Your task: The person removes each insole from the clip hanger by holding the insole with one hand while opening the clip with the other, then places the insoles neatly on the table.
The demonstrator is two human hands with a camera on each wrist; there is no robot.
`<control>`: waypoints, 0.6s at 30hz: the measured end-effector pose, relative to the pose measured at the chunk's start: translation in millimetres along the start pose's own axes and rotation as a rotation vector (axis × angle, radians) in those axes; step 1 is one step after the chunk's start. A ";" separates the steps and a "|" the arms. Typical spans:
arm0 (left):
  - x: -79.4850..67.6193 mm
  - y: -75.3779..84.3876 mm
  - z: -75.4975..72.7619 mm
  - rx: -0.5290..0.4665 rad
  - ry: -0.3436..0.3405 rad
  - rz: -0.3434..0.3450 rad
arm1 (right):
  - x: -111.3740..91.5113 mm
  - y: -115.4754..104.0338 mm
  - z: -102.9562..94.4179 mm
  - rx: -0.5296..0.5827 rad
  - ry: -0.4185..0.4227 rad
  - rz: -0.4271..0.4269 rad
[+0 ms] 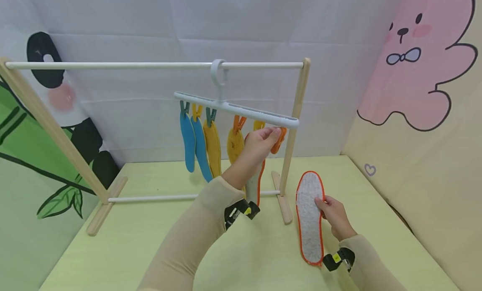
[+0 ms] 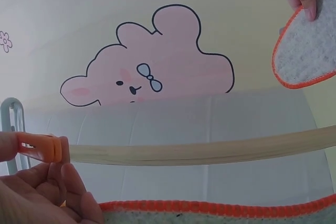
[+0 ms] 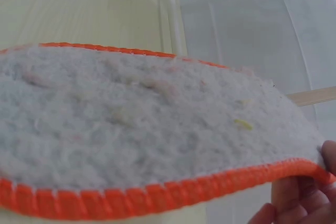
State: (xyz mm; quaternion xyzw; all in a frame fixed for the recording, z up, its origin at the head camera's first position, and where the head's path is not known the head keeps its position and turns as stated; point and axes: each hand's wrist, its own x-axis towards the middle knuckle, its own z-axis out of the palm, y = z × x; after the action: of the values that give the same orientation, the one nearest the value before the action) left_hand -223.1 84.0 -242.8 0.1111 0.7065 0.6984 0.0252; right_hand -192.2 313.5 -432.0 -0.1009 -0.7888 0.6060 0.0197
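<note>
My left hand [image 1: 260,144] pinches an orange clothespin [image 1: 279,140] that hangs at the right end of a white clip hanger [image 1: 260,112]. Seen from the left wrist, thumb and fingers press the orange clothespin [image 2: 44,148] from both sides. To the right and lower, my right hand [image 1: 336,215] grips the edge of a grey felt insole [image 1: 310,217] with orange stitching, held upright over the table. Behind the left wrist hangs a similar grey insole [image 1: 253,186], partly hidden. Blue insoles [image 1: 187,142] and yellow insoles [image 1: 212,146] dangle from other clothespins on the hanger.
The hanger hooks over the white top rod [image 1: 132,65] of a wooden rack, whose right post [image 1: 297,102] stands just behind the hanger's end. A lower white rod [image 1: 158,197] joins the rack's feet. All stand on a pale yellow table [image 1: 158,249] against a white cloth backdrop.
</note>
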 end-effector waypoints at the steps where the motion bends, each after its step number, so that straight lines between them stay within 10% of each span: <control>1: 0.0 0.4 0.2 0.000 -0.004 0.002 | 0.0 0.4 -0.2 -0.001 -0.001 0.002; 18: 1.9 -2.3 3.4 0.002 -0.025 0.021 | 2.9 4.1 -7.3 -0.006 -0.001 0.032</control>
State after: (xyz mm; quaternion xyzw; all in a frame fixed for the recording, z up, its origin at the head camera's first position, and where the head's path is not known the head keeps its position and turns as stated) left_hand -224.6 87.7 -244.9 0.1273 0.7055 0.6966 0.0267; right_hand -193.5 321.9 -434.3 -0.1132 -0.7887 0.6041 0.0095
